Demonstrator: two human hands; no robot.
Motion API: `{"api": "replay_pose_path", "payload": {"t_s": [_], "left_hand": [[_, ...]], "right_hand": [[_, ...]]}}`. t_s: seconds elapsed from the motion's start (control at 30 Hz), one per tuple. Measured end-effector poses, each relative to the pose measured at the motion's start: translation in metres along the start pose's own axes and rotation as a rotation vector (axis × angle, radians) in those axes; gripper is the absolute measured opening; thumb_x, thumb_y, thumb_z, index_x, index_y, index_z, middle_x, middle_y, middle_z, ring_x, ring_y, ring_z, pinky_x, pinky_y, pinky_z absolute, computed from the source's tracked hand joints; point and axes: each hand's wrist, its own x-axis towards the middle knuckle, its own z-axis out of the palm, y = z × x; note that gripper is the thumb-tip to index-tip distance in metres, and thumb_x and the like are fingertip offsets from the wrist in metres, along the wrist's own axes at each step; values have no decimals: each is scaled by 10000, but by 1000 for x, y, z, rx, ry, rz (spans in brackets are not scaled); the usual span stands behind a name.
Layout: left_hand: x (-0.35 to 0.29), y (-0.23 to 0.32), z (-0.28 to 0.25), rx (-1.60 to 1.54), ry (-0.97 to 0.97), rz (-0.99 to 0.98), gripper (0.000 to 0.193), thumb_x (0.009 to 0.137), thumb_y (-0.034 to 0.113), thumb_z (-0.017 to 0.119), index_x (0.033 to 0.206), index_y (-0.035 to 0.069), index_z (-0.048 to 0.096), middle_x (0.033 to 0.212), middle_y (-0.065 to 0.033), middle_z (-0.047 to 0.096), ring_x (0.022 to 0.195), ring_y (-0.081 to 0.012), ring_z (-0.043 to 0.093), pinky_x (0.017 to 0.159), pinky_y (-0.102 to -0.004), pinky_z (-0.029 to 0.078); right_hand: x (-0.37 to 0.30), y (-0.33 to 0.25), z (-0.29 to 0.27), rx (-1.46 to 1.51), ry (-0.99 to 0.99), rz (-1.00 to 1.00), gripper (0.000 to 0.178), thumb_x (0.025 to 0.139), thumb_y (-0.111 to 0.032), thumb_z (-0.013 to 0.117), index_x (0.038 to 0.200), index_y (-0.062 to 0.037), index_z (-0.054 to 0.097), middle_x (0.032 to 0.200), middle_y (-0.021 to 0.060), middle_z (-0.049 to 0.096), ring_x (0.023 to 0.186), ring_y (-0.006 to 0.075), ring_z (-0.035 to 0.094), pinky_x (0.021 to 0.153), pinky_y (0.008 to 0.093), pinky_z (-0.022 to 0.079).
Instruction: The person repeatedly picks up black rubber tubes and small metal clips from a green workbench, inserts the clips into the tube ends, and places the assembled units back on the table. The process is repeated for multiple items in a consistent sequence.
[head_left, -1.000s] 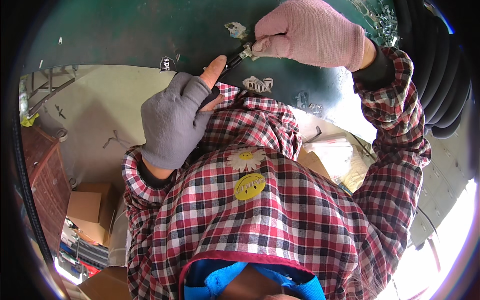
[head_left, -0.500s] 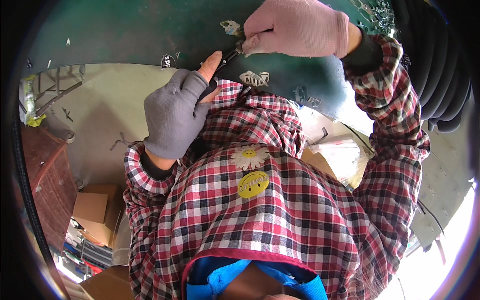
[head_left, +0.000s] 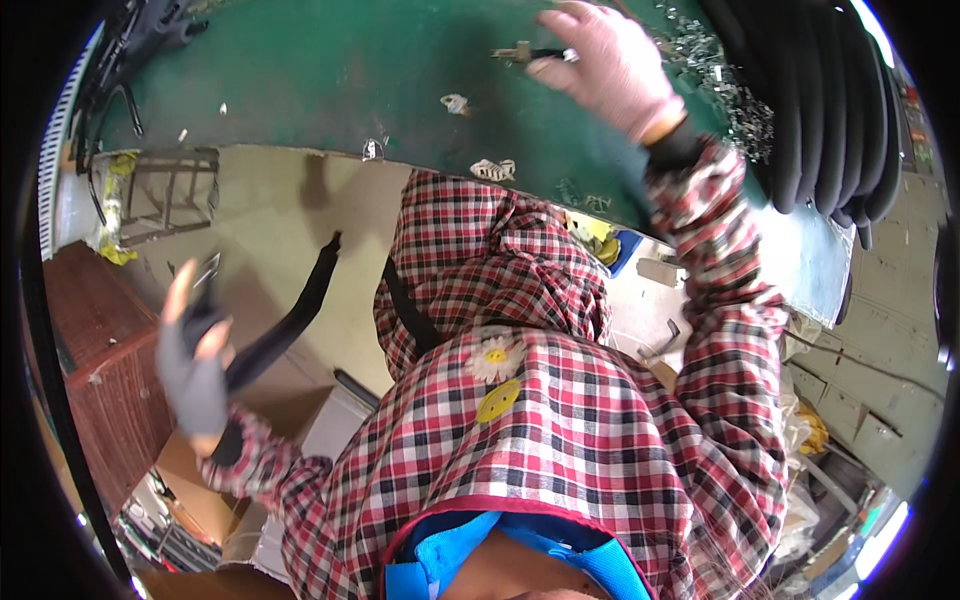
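Observation:
My left hand (head_left: 192, 372), in a grey glove with bare fingertips, is off to the left beyond the table edge, slightly blurred. It is closed on a long, black, bendy tube (head_left: 300, 310) that hangs out to the right over the floor. A thin shiny piece (head_left: 208, 268) sticks up by its fingers; its kind is unclear. Above the green table my right hand (head_left: 612, 68), in a pink glove, has its fingers apart. Between thumb and fingers lies a small tool with a brass-coloured tip (head_left: 512, 53) and dark handle, partly hidden by the hand.
Thick black tubes (head_left: 815, 110) lie in a bundle at the table's right end, beside a scatter of small clear bits (head_left: 715, 75). More black parts (head_left: 125, 50) rest at the far left. A reddish-brown cabinet (head_left: 110, 350) and cardboard boxes (head_left: 215, 490) stand lower left.
Both hands were together near the table's front edge, working at a dark piece. My left hand has swung down left with the black tube; my right has moved farther over the table and opened.

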Motion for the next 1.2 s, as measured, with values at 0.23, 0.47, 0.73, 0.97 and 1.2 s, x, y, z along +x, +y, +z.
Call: {"api": "replay_pose_path", "payload": {"t_s": [0.23, 0.47, 0.73, 0.97, 1.2], "left_hand": [[-79, -96, -220, -886, -167, 508, 875, 938, 366, 727, 1611, 117, 225, 926, -98, 544, 523, -129, 438, 476, -224, 429], [43, -196, -18, -68, 527, 100, 640, 1031, 363, 581, 1510, -19, 396, 1258, -98, 556, 1097, -194, 559, 1018, -337, 424], [42, 10, 194, -367, -540, 259, 449, 917, 84, 695, 1324, 8, 523, 1086, -68, 646, 1014, -154, 618, 949, -322, 491], [46, 23, 194, -305, -557, 99, 273, 918, 23, 686, 1161, 43, 564, 824, 4, 565, 697, -68, 546, 672, -246, 487], [38, 25, 176, -278, -324, 159, 277, 863, -63, 692, 1106, 29, 596, 903, 6, 613, 785, -50, 554, 741, -212, 479]], "right_hand": [[-77, -136, 61, 1291, -726, -38, 797, 915, -553, 691, 1399, 49, 496, 1242, 228, 664, 1158, 342, 660, 996, 386, 542], [-81, -166, 57, 2705, -329, 477, 465, 870, -204, 781, 1248, -33, 572, 956, 5, 633, 923, 140, 637, 986, 337, 506], [-73, -146, 12, 1060, -305, 187, 537, 901, -476, 698, 1186, -32, 592, 836, 204, 665, 776, 416, 673, 665, 481, 546], [-77, 0, -43, -120, 222, 868, 201, 827, -308, 761, 911, -129, 725, 841, 72, 664, 824, 272, 675, 723, 401, 551], [-75, 5, -18, 347, 238, 567, 93, 897, -154, 702, 957, -83, 701, 912, 66, 697, 805, 249, 684, 718, 345, 564]]}}
